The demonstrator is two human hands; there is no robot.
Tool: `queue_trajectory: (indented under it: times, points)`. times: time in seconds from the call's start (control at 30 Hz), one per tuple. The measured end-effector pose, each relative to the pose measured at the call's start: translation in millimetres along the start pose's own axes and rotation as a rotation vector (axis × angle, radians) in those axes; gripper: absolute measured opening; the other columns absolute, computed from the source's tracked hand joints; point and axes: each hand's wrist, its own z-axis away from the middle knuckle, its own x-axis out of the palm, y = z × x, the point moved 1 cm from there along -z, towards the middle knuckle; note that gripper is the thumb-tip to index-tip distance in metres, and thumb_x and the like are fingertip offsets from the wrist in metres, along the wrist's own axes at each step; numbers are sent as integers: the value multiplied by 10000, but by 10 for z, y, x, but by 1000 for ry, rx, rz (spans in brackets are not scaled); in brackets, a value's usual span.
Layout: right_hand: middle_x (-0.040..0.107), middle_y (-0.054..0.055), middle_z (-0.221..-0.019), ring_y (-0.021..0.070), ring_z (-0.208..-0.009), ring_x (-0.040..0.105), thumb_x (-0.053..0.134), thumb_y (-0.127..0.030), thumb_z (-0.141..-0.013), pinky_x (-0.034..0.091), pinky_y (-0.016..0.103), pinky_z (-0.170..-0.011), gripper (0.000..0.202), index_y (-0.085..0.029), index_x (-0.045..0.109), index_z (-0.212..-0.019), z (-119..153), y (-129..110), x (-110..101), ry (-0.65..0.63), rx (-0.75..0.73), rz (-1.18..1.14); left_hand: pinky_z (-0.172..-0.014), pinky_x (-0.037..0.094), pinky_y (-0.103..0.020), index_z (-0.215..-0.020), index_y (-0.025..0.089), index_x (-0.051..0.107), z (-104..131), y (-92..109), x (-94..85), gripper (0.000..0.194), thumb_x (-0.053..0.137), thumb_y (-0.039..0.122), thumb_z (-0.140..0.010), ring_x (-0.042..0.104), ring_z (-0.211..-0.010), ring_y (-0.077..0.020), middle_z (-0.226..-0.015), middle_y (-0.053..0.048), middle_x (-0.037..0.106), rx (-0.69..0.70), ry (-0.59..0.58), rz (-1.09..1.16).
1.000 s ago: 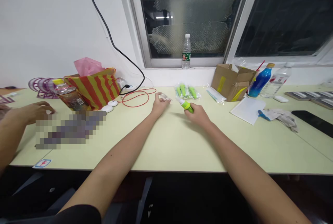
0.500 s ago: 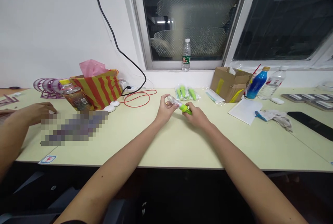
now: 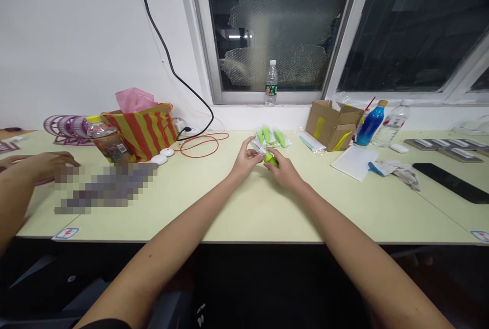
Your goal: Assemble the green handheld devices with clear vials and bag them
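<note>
From where I stand, the clear cap (image 3: 259, 146) and green tool (image 3: 270, 159) are best kept in line, gripped lightly. The left hand's (image 3: 244, 162) fingers pinch the cap; the right hand's (image 3: 286, 170) curl round the tool, over the tabletop (image 3: 244, 212). It looks slim and bright lime (fingers hide some of it), slanting, clear end leftward.

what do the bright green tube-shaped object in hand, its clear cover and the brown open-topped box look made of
Bright green tube-shaped object: probably smooth plastic, from its even, vivid colour.
Clear cover: likely glossy plastic, being see-through with pale highlights; blur leaves this open.
Brown open-topped box: matte cardboard, judging by its dull brown faces and bent flaps.
</note>
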Motion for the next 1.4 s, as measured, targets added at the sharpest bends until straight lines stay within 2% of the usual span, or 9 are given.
queue_trajectory:
  times: [0.17, 0.33, 0.5, 0.63, 0.8, 0.97, 1.17, 1.3, 1.4]
  points:
    - [692, 55, -938, 208, -801, 613, 563, -382, -877, 456, 321, -756, 525, -235, 488, -1376, 16, -17, 4, -12, 8, -31, -795, 528, -346, -1390, 248, 379, -17, -61, -14, 802, 790, 313, -705, 628, -713, -135, -724, 42, 590, -36, 57, 10]
    - [678, 29, -821, 207, -733, 607, 570, -381, -869, 457, 325, -733, 523, -229, 473, -1360, 23, -16, -25, -35, 37, -25, -836, 514, -365, -1446, 254, 297, -42, -129, -59, 895, 794, 298, -703, 655, -782, -151, -809, 9, 658, -46, -52, 67]
    - [701, 56, -922, 213, -829, 627, 570, -366, -879, 453, 335, -797, 527, -226, 485, -1379, 14, -20, -15, -17, 5, -26, -822, 522, -353, -1105, 140, 585, -24, -136, 12, 489, 775, 379, -723, 648, -859, -181, -927, -70, 676, -51, -63, 81]
    - [697, 45, -914, 188, -770, 616, 597, -414, -865, 454, 312, -732, 449, -228, 545, -1270, 23, -37, 35, 0, 7, -56, -735, 519, -312, -964, 124, 623, 11, -130, 99, 437, 790, 435, -706, 634, -811, -174, -904, -68, 672, -83, 45, 43]
    - [657, -29, -734, 115, -445, 516, 618, -490, -836, 404, 246, -458, 432, -234, 433, -1129, 1, -56, 112, -48, 230, -476, -589, 461, -294, -1004, 128, 603, -14, -129, 108, 507, 838, 404, -650, 590, -613, -142, -776, -34, 665, -87, 67, 167]
    - [701, 12, -846, 135, -508, 608, 676, -465, -822, 462, 251, -438, 434, -247, 371, -1042, -33, -95, 134, -102, 319, -742, -678, 458, -280, -993, 121, 638, -39, -73, 73, 488, 867, 336, -620, 628, -740, -155, -808, -57, 680, -122, 36, 276]
    - [622, -19, -659, 136, -520, 578, 618, -507, -857, 420, 234, -433, 343, -226, 430, -911, -16, -70, 168, -107, 352, -628, -526, 439, -298, -1020, 156, 634, 41, 2, 159, 426, 770, 436, -730, 538, -503, -123, -753, -42, 646, -142, -101, 294]
    - [578, -49, -622, 113, -518, 538, 642, -495, -828, 405, 232, -492, 343, -223, 434, -809, 11, -48, 168, 34, 193, -372, -584, 451, -266, -951, 147, 645, 38, -36, 173, 407, 802, 426, -700, 571, -628, -126, -771, -23, 631, -69, 26, 203]
    - [582, -38, -627, 111, -496, 525, 649, -528, -811, 390, 234, -470, 376, -218, 438, -780, 17, -49, 156, 45, 183, -380, -645, 454, -259, -922, 128, 655, 10, -64, 151, 428, 847, 391, -645, 584, -705, -130, -786, -27, 645, -56, 96, 210]
